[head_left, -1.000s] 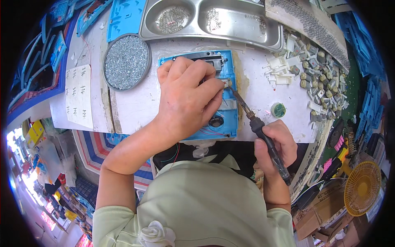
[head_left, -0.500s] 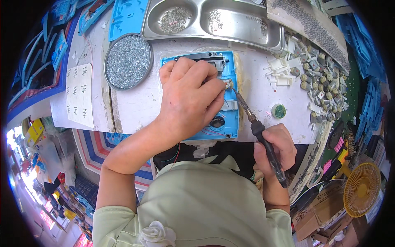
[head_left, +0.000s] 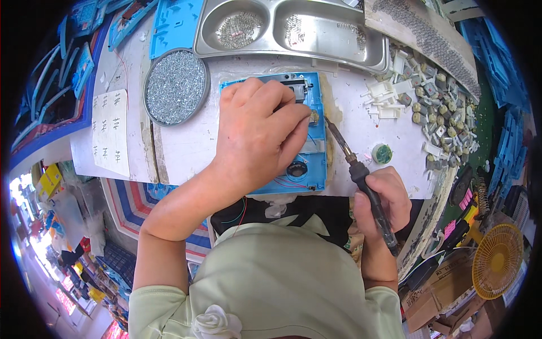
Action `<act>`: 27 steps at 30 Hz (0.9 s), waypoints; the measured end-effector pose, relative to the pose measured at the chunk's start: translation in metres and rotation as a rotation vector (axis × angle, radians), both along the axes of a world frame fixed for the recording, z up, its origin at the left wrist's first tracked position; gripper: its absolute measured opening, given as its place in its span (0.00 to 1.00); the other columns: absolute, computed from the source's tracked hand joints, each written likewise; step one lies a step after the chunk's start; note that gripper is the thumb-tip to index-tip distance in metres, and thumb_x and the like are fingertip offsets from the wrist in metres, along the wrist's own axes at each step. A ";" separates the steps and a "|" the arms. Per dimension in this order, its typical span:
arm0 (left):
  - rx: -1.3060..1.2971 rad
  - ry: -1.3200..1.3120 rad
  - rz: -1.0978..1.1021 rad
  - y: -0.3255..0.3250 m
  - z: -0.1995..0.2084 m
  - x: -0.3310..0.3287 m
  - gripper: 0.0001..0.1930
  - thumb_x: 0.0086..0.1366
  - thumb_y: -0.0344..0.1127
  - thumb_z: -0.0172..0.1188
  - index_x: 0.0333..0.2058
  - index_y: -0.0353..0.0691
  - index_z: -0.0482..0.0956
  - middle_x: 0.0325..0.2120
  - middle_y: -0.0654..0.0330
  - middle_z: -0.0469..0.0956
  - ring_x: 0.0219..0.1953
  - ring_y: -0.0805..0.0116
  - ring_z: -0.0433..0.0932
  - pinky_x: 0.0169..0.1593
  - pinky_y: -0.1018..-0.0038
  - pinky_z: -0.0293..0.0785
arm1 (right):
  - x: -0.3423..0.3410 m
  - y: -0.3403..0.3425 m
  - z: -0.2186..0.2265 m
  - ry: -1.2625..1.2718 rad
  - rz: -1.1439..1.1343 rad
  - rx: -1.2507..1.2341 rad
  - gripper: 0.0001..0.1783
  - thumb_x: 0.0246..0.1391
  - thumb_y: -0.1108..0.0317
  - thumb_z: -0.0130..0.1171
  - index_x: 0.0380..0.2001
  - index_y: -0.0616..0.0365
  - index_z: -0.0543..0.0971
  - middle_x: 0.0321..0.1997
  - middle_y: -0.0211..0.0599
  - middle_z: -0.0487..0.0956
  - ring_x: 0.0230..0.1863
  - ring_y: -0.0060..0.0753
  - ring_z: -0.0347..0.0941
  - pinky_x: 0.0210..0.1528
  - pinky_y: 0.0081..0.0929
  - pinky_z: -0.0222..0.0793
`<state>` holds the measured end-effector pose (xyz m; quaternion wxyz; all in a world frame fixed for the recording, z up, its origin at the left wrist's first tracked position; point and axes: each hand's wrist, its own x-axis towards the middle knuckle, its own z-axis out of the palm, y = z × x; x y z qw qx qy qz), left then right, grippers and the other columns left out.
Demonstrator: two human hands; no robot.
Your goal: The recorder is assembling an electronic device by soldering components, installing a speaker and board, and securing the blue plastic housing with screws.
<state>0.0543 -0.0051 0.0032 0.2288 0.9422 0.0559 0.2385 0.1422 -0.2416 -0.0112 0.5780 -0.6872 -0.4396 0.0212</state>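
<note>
My left hand (head_left: 254, 124) lies over a blue plastic housing (head_left: 318, 164), its fingers bent and pinched together. What they pinch is hidden under the hand. Beside its fingertips sits a small metallic part (head_left: 314, 116), with a thin dark wire below it. A round black part (head_left: 297, 168) and red wires show in the housing's near end. My right hand (head_left: 387, 198) grips a soldering iron (head_left: 370, 195) by its black handle. The iron's tip points up and left, just off the housing's right edge and apart from the metallic part.
A small round tub with green contents (head_left: 382, 153) stands right of the iron. A round dish of screws (head_left: 175, 86) is at the left. Steel trays (head_left: 271, 50) with springs lie at the back. Small motors and white plastic parts (head_left: 440, 113) pile up at the right.
The soldering iron's tip has drawn back to the right, off the small metallic part. My right hand has shifted slightly right. My left hand stays nearly in place.
</note>
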 end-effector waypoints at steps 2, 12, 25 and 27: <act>0.067 0.037 0.005 0.000 0.007 0.004 0.11 0.50 0.28 0.72 0.34 0.45 0.86 0.30 0.65 0.75 0.34 0.64 0.73 0.44 0.65 0.62 | 0.002 0.001 -0.002 0.002 0.004 0.002 0.16 0.51 0.75 0.70 0.42 0.64 0.78 0.24 0.39 0.78 0.22 0.37 0.73 0.27 0.30 0.68; 0.146 0.098 -0.047 0.001 0.009 0.011 0.10 0.49 0.27 0.72 0.31 0.46 0.83 0.29 0.67 0.74 0.33 0.64 0.75 0.44 0.63 0.60 | 0.011 0.012 0.001 -0.084 0.014 -0.020 0.16 0.48 0.76 0.71 0.41 0.62 0.79 0.23 0.38 0.78 0.21 0.39 0.73 0.25 0.30 0.68; 0.177 0.132 -0.061 0.002 0.008 0.010 0.10 0.48 0.28 0.71 0.31 0.46 0.82 0.29 0.66 0.73 0.33 0.64 0.74 0.45 0.63 0.59 | 0.009 0.017 0.001 -0.149 0.053 -0.043 0.21 0.45 0.78 0.72 0.45 0.60 0.79 0.25 0.36 0.79 0.22 0.38 0.74 0.26 0.30 0.70; 0.183 0.135 -0.061 0.002 0.008 0.010 0.10 0.48 0.28 0.71 0.30 0.47 0.82 0.29 0.66 0.73 0.33 0.64 0.74 0.45 0.63 0.59 | 0.008 0.018 0.001 -0.167 0.058 -0.057 0.23 0.44 0.78 0.72 0.46 0.58 0.78 0.26 0.35 0.79 0.23 0.38 0.74 0.26 0.30 0.70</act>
